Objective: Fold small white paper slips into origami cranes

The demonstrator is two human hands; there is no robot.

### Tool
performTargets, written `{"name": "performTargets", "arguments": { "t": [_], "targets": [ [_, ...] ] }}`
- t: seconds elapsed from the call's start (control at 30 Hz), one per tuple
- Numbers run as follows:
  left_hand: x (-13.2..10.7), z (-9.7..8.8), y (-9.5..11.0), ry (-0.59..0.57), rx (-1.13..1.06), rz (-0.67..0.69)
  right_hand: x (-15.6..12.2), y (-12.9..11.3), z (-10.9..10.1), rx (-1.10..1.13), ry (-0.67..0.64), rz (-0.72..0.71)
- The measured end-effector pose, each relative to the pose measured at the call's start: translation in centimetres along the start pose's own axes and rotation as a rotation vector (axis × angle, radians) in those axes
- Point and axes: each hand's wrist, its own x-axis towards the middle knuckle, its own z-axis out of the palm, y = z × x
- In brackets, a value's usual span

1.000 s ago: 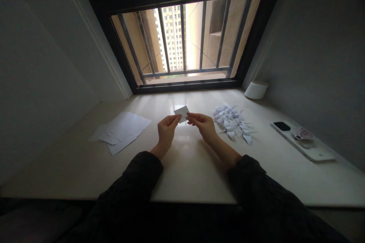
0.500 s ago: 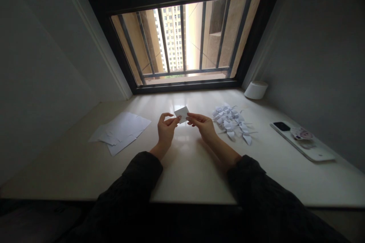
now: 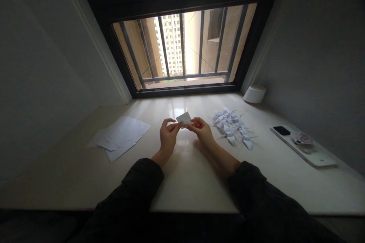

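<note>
Both my hands hold a small folded white paper (image 3: pixel 184 118) just above the pale table (image 3: pixel 194 182). My left hand (image 3: pixel 168 135) pinches its left edge with thumb and fingertips. My right hand (image 3: pixel 201 128) pinches its right side. A pile of several small folded white paper figures (image 3: pixel 231 127) lies on the table just right of my right hand. A loose stack of white sheets (image 3: pixel 121 135) lies to the left of my left hand.
A white phone (image 3: pixel 303 145) with a small round thing on it lies at the right, near the wall. A white round container (image 3: pixel 254 93) stands at the back right corner. A barred window (image 3: pixel 184 47) closes the far side. Walls flank both sides.
The view has tilted so the whole scene sits lower in the frame. My hands have come closer together on the paper, and the paper lies flatter between my fingertips.
</note>
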Motion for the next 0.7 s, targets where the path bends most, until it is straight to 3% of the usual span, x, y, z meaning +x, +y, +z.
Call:
{"name": "performTargets", "arguments": {
  "t": [0.33,0.7],
  "targets": [
    [0.03,0.05,-0.28,-0.064,-0.014,0.041,0.21,0.37,-0.03,0.013,0.002,0.093],
    [0.64,-0.15,0.51,0.088,0.026,0.004,0.30,-0.59,-0.66,-0.057,-0.158,0.060]
  ]
}}
